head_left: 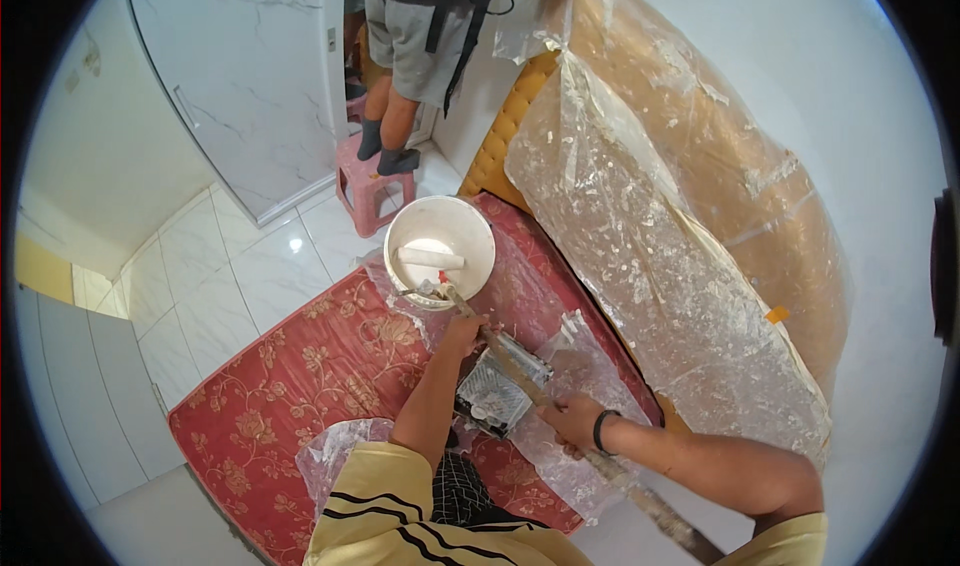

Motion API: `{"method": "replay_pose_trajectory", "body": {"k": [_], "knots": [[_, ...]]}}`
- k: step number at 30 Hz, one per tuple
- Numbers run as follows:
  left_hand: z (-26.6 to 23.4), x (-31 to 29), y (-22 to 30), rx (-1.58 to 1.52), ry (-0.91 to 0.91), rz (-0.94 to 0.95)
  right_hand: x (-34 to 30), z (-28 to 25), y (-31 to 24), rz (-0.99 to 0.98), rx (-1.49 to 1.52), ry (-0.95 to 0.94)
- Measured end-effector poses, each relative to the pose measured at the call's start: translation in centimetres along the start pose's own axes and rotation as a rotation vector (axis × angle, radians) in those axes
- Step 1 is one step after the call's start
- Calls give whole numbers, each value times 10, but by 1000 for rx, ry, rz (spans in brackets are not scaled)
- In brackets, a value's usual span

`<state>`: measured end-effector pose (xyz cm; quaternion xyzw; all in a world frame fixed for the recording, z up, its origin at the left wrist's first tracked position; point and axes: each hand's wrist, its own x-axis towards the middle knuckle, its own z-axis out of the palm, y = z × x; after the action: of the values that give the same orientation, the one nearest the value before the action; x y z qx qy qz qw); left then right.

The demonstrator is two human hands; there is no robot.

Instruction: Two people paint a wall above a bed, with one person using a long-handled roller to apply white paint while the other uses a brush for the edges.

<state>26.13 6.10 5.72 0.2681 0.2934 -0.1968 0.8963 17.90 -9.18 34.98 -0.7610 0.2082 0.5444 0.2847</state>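
Note:
Both my hands grip a long wooden pole [645, 496] that runs slantwise across the view. My left hand [463, 334] is closed round its upper part, close to the bucket. Farther down the pole, my right hand [574, 422], with a black band at the wrist, is wrapped round it. At the far end of the pole, a white paint roller [430, 259] lies over the inside of a white bucket [474, 228]. Below the pole, between my hands, sits a ridged paint tray [492, 398] smeared with white, partly hidden by the pole.
A red flowered mattress [300, 376] lies under the bucket and tray, with plastic sheeting [575, 466] on it. A plastic-covered yellow headboard [690, 196] stands right. Another person [405, 46] stands on a pink stool [362, 188] by a marbled sliding door [250, 66].

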Motion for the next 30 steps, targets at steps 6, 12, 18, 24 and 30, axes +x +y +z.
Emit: {"method": "replay_pose_trajectory", "body": {"k": [6,12,18,24,30], "knots": [[5,51,3,-98,83,-23,13,-42,-61,-69,-490,128],[-11,77,21,-272,127,-13,39,-40,-116,-78,-788,3],[-26,77,26,-112,84,-81,49,-31,-121,34,-780,43],[-14,66,19,-87,139,-82,41,-33,-95,-31,-687,57],[-6,58,-2,-66,111,-8,27,-33,-45,-144,-596,153]]}}
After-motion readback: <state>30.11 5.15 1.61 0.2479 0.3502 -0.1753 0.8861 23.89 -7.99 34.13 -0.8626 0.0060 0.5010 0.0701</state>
